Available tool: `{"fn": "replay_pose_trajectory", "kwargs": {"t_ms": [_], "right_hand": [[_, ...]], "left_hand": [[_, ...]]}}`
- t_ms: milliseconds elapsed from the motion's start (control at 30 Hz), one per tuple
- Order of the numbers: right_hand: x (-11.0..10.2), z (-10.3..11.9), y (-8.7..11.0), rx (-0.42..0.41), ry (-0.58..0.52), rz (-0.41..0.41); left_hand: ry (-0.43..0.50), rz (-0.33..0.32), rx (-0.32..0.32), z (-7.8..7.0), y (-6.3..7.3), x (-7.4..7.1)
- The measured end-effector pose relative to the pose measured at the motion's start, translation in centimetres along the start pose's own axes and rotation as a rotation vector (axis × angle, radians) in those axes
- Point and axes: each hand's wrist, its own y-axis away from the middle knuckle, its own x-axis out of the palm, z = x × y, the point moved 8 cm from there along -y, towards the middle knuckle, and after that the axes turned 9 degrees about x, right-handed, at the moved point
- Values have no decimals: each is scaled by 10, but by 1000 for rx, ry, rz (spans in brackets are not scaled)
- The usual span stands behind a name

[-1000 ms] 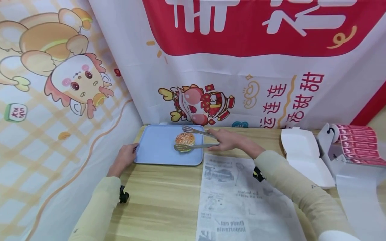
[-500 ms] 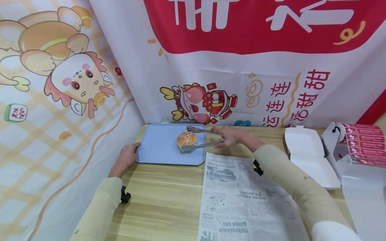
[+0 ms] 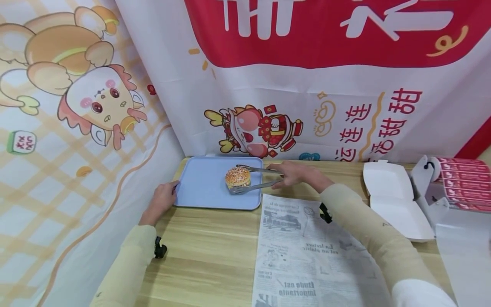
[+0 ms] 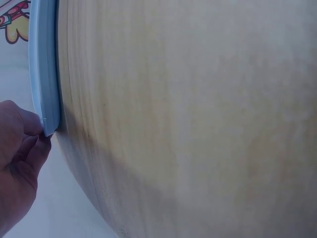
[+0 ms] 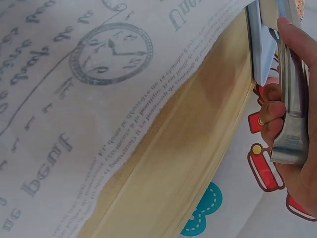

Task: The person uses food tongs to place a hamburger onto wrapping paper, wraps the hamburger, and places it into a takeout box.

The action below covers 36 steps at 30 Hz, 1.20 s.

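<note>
A seeded burger sits on the right part of a blue tray at the back of the table. My right hand grips metal tongs from the right, their two arms lying on the far and near sides of the burger. The right wrist view shows the fingers and thumb wrapped round the tongs' handle. At the tray's left edge my left hand pinches the rim, thumb above and fingers below, as the left wrist view shows at the tray corner.
A printed paper sheet covers the wooden table in front of the right arm. Farther right stand an open white takeaway box and a holder with a red-printed roll. Printed cloth walls rise behind and at the left.
The tong tips have drawn back slightly to the right, and their arms have come closer together around the burger. My left hand stays on the tray edge; the head view shifts slightly.
</note>
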Motion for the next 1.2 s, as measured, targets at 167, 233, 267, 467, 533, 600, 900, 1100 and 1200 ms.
{"fn": "replay_pose_trajectory", "kwargs": {"t_ms": [167, 233, 267, 467, 533, 600, 900, 1100, 1200], "right_hand": [[0, 3, 11, -50, 26, -42], [0, 3, 15, -55, 16, -51], [0, 3, 17, -51, 4, -52], [-5, 1, 31, -14, -83, -64], [-10, 1, 38, -21, -100, -92], [-16, 1, 46, -35, -109, -129], [-25, -8, 82, 28, -111, -202], [-31, -10, 110, 46, -156, -222], [-35, -10, 127, 51, -138, -244]], "left_hand": [[-25, 8, 13, -2, -1, 1], [-21, 17, 9, -1, -1, 2], [-20, 19, 8, -1, -1, 2], [-9, 42, -6, 0, 0, 5], [-6, 46, -12, 0, 1, 5], [-5, 45, -15, 1, 1, 4], [-16, 54, -21, 2, 3, 5], [-16, 66, -23, -2, 3, 4], [-20, 59, -15, -3, 1, 1]]}}
